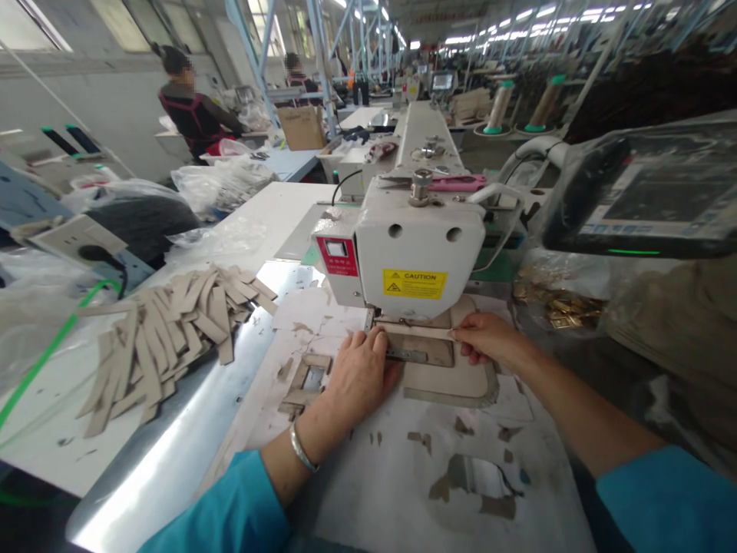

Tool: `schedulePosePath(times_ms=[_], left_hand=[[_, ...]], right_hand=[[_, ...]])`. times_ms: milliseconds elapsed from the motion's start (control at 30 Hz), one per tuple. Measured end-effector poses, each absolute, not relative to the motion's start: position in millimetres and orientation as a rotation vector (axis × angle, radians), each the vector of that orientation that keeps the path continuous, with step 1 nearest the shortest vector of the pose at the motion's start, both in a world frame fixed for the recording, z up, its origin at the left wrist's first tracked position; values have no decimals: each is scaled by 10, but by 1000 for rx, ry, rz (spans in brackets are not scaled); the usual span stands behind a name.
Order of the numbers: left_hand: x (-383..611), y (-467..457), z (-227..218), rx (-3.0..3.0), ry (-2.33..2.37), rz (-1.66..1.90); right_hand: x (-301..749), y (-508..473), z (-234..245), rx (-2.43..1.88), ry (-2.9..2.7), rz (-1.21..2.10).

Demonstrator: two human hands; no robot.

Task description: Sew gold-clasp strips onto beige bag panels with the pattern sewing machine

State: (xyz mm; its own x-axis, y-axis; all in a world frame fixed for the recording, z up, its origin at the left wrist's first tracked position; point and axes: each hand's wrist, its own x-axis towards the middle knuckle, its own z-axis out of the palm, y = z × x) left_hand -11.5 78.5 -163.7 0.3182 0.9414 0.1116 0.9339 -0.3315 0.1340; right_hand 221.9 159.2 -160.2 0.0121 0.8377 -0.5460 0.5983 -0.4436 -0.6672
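Observation:
A narrow beige strip (423, 332) is stretched between my two hands, just under the head of the sewing machine (420, 238). My right hand (487, 336) pinches the strip's right end. At its left end, the fingers of my left hand (360, 367) are bent and pressed together on it, close to the needle area; the thumb side is partly hidden. Beneath lies a beige panel (452, 380) with rounded corners and a darker rectangular part. A thin metal bar (410, 355) crosses it, beside my left fingertips.
Many loose beige strips (166, 334) are heaped on the white table at left. The worn white sheet (397, 461) under my hands has cut-outs. A plastic-covered control screen (650, 192) and a bag of gold-coloured metal parts (567, 307) are at right. A person (193, 107) sits far left.

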Motion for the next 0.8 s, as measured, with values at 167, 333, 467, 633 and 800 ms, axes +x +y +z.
schedulePosePath(times_ms=[167, 333, 467, 633, 800], left_hand=[[-277, 789, -1593, 2503, 1806, 226], [-425, 794, -1582, 2491, 1831, 226], [-561, 789, -1590, 2483, 1852, 227], [-686, 829, -1607, 2486, 1865, 229], [-630, 912, -1632, 2495, 1863, 236]], right_hand=[[2032, 1621, -1612, -2043, -1517, 1385], [1847, 1648, -1621, -2038, -1528, 1392], [1712, 1667, -1640, -2021, -1544, 1420], [1591, 1735, -1614, -2000, -1551, 1425], [1664, 1857, -1662, -2006, -1537, 1436]])
